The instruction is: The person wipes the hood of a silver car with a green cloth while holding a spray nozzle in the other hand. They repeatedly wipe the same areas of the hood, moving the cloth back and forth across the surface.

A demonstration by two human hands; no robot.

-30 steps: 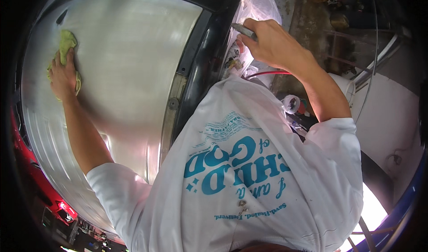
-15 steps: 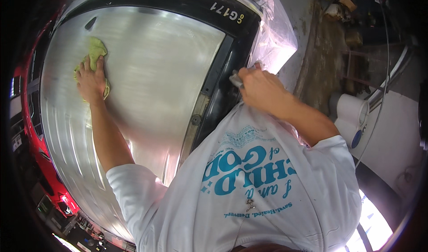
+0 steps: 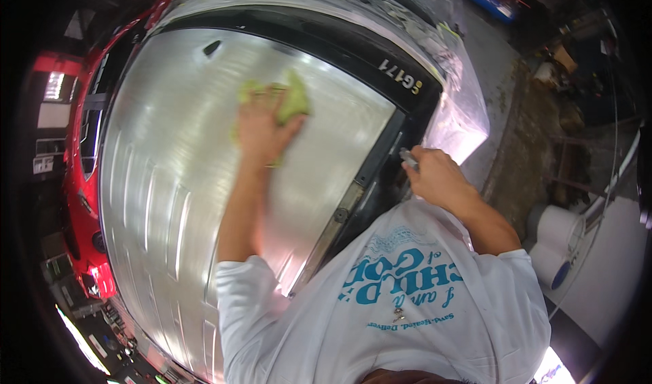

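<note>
A crumpled yellow-green cloth (image 3: pixel 294 100) lies on a silvery panel (image 3: pixel 183 119), upper left of the frame's centre. The panel bears long ribs lower down. Right of centre, a grey object (image 3: pixel 409 158) tilts, partly hidden.

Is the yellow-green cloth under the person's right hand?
No, the left hand lies over the yellow-green cloth on the shiny silver metal panel, while the right hand grips a small grey object.

Head view: fisheye worn by that person (image 3: pixel 421 336), facing down, near above left hand (image 3: pixel 263 129) and right hand (image 3: pixel 436 178).
</note>
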